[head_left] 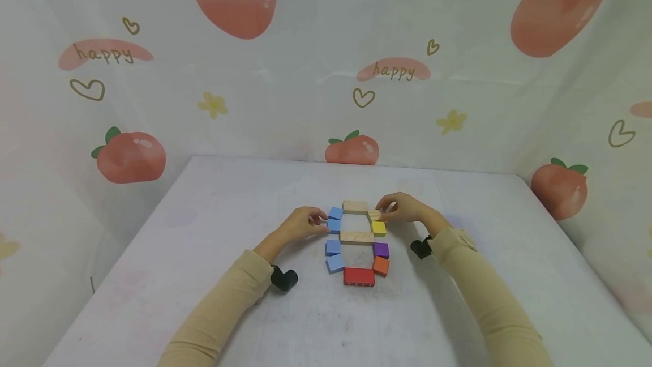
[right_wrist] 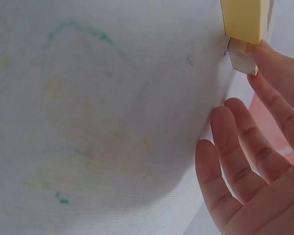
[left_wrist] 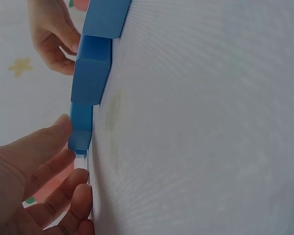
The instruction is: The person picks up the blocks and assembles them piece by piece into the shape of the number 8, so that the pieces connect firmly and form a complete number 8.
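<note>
My left hand point(head_left: 304, 223) is beside the left column of blue blocks, thumb and index finger spread apart. In the left wrist view its thumb tip is right at the farthest blue block point(left_wrist: 81, 126), with the index fingertip close by its end. At the upper right of the layout, my right hand point(head_left: 404, 208) pinches a small pale wooden block point(head_left: 374, 215) between thumb and index finger. The right wrist view shows that pale block point(right_wrist: 242, 59) just beyond a yellow block point(right_wrist: 242, 19); the other fingers are loosely spread.
Two wooden planks point(head_left: 356, 237) cross the layout, one at its far end and one midway. Down the right side follow a yellow block point(head_left: 378, 228), a purple block point(head_left: 381, 250) and an orange block point(head_left: 381, 266). A red block point(head_left: 359, 276) lies nearest on the white table point(head_left: 229, 197).
</note>
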The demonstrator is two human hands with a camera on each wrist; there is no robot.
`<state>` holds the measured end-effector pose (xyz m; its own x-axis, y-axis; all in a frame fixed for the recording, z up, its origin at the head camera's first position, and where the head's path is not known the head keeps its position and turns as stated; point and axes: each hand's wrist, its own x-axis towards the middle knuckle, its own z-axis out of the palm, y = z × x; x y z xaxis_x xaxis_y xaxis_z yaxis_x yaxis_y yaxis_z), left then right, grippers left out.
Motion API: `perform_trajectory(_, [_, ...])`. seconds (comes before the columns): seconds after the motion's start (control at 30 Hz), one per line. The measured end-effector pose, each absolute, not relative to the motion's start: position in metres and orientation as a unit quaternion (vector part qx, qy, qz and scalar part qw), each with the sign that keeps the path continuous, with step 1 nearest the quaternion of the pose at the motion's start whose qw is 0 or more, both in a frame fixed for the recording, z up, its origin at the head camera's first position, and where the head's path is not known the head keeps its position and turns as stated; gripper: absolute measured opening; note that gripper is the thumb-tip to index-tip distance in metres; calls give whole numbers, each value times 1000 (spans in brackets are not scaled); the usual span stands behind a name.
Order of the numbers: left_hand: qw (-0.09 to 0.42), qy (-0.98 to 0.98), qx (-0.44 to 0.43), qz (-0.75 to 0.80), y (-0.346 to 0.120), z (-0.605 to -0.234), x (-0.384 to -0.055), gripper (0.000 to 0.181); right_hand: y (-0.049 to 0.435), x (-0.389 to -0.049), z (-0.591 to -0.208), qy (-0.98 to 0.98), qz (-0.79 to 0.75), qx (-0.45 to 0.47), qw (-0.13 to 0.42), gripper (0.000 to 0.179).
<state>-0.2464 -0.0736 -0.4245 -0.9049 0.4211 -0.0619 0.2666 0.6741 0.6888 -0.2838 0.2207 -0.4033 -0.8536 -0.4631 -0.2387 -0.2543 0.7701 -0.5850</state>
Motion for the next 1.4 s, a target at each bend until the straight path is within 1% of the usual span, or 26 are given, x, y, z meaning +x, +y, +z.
perform_trajectory(0.33, [112,910,180,357,-73,-424,-246,31,214,-286,-394,922,-269,-199,194,33])
perform_trajectory(0.53, [105,911,185,354,-73,-426,-247,30,200,-292,-389,932,-248,-203,171,27])
perform_trajectory(0.63, [107,910,187,354,-73,-426,-248,30,191,-296,-389,937,-236,-191,173,28])
perform_trajectory(0.73, [107,908,191,356,-73,-425,-248,30,182,-298,-389,939,-230,-179,182,32])
perform_trajectory(0.83, [108,908,191,358,-73,-426,-248,30,177,-299,-390,940,-223,-185,182,34])
perform_trajectory(0.97, [108,907,190,359,-72,-426,-248,30,173,-301,-392,942,-208,-197,174,33])
perform_trajectory(1.4, [105,909,191,356,-73,-425,-247,30,168,-299,-395,947,-212,-167,175,31])
